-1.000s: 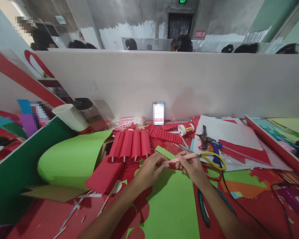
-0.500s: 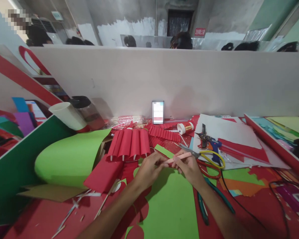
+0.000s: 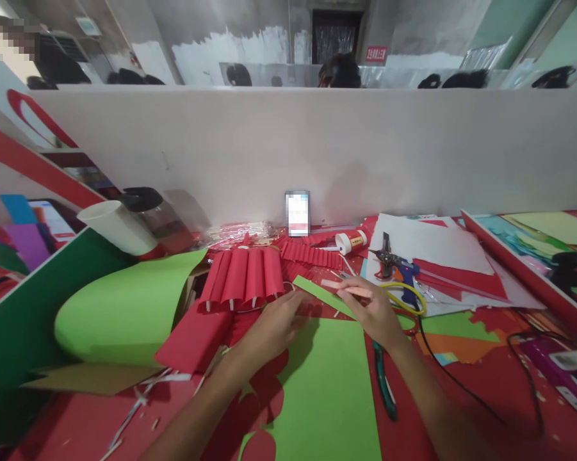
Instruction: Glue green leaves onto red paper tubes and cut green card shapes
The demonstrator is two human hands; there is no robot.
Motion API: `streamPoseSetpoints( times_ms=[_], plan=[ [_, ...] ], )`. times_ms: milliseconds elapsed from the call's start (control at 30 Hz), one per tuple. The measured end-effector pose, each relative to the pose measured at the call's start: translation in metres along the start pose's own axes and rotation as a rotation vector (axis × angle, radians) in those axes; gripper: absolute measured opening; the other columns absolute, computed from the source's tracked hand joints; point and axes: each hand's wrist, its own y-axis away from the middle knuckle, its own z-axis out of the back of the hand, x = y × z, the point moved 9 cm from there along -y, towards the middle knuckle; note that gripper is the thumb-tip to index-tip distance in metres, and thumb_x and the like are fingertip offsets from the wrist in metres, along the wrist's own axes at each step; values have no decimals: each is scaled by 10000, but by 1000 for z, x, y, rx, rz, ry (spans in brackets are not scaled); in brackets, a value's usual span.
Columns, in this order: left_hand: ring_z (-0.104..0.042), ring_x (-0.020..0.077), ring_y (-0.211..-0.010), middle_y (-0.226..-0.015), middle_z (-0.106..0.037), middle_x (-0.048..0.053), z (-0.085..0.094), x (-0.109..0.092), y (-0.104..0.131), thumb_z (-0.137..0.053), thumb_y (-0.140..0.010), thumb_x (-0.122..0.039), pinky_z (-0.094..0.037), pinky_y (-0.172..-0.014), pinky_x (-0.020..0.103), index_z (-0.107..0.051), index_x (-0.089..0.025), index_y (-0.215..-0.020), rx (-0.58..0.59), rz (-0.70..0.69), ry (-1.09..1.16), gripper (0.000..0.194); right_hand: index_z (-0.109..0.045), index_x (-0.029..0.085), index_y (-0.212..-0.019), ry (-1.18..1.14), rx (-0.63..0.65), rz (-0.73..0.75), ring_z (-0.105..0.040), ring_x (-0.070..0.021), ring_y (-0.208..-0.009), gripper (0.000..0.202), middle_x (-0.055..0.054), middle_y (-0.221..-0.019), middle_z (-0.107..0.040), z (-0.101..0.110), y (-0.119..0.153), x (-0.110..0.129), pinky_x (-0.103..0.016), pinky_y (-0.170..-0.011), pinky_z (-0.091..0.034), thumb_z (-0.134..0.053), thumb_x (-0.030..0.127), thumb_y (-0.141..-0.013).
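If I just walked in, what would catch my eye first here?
Probably the big curled green sheet at the left, with the bright red paper tubes just right of it. Next, in the middle, the right hand pinching a pale pink strip, and the lit phone standing upright before the pale partition.

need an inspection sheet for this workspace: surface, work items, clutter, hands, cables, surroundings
Surface: red tabletop, largely covered; green paper sheet lies between the forearms.
Work items: pale pink strip, held; narrow green paper strip nearby.
Clutter: glue gun, yellow-handled scissors, red paper tubes.
Hands: right hand pinches the pale pink strip; left hand is apart from it, its grip unclear.
Cables: black cord curves across the tabletop's right side.
Surroundings: phone upright before a pale partition; people beyond.
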Motion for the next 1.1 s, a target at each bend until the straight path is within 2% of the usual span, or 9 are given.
streamPoseSetpoints(
  times_ms=[67, 200, 300, 400, 567, 667, 767, 900, 1100],
  plan=[
    [-632, 242, -975, -1075, -673, 74, -6, 2, 1, -547, -900, -140, -456, -804, 318, -606, -220, -1104, 55, 0, -100, 226, -700, 222, -1020, 212, 73, 102, -651, -229, -926, 153, -65, -987, -700, -7, 1, 4, -356, -825, -511, -557, 251, -973],
    [-613, 253, -987, -1044, -666, 81, -19, 3, 0, -524, -835, -59, -439, -818, 330, -614, -208, -1028, 126, 8, -222, 260, -647, 234, -1249, 565, 260, 214, -602, -278, -1046, 302, -97, -1098, -670, -38, 9, -1, -434, -925, -474, -555, 201, -963],
    [-606, 248, -963, -1014, -662, 76, -25, 4, -1, -520, -811, -38, -428, -814, 329, -611, -209, -999, 158, 17, -245, 270, -592, 218, -1341, 703, 288, 224, -571, -307, -1081, 386, -118, -1157, -657, -50, 11, -5, -467, -949, -453, -579, 233, -956],
    [-599, 231, -896, -951, -652, 54, -26, 7, -2, -514, -783, -25, -409, -761, 308, -598, -218, -953, 167, 44, -251, 270, -615, 214, -1309, 727, 278, 210, -573, -298, -1078, 348, -122, -1157, -660, -49, 10, -7, -457, -953, -446, -557, 218, -965],
    [-585, 237, -909, -959, -629, 71, -26, 3, -3, -531, -784, -64, -399, -749, 307, -575, -200, -853, 192, 33, -279, 159, -690, 206, -1088, 565, 148, 139, -618, -238, -1022, 219, -86, -1079, -694, -14, 4, -8, -376, -922, -464, -499, 186, -984],
    [-578, 246, -933, -973, -621, 80, -26, -2, -3, -519, -797, -71, -400, -761, 316, -573, -197, -838, 202, 8, -312, 144, -687, 203, -1043, 511, 46, 35, -653, -212, -915, 198, -61, -1009, -720, 17, 2, -13, -312, -790, -486, -500, 218, -979],
    [-578, 245, -900, -972, -621, 80, -24, -3, -2, -517, -787, -57, -394, -739, 317, -558, -197, -875, 187, 25, -344, 171, -682, 215, -1025, 529, 27, -52, -678, -183, -786, 191, -26, -941, -748, 38, 2, -19, -271, -691, -472, -502, 261, -981],
    [-586, 230, -860, -952, -638, 60, -24, -4, -2, -544, -767, -48, -378, -702, 291, -552, -209, -916, 197, 56, -330, 220, -679, 220, -1041, 609, 0, -93, -693, -185, -758, 206, -21, -907, -756, 56, 3, -25, -267, -660, -450, -487, 278, -995],
    [-581, 201, -764, -824, -631, 27, -20, -9, -2, -536, -726, -64, -332, -635, 264, -539, -210, -750, 241, 33, -293, 148, -700, 202, -1123, 825, 50, -103, -667, -260, -916, 236, -99, -1012, -728, 68, 13, -37, -308, -710, -425, -582, 171, -922]
  ],
)
